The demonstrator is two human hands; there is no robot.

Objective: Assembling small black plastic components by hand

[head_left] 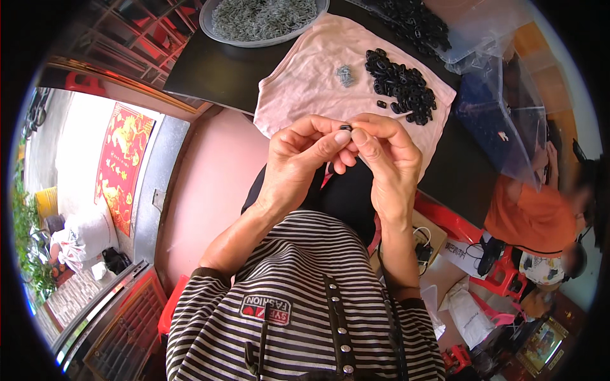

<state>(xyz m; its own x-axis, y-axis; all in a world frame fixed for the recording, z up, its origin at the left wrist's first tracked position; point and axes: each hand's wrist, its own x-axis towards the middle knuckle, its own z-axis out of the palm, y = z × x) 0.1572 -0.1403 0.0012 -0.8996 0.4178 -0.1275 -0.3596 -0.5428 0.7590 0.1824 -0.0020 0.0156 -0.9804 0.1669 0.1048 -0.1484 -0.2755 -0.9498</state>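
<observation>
A red poster with gold markings hangs on the wall at the far left, tall and rectangular, its edges bent by the lens. On the front of the striped shirt, low in the middle, sits a small dark badge-shaped label with white lettering and red marks. At the lower right, beside a red stool, lies a white rectangular paper label with dark print. Just below it rests a white plastic package, soft and crumpled. In the bottom right corner stands a framed picture in dark and gold colours, too small to make out further.
</observation>
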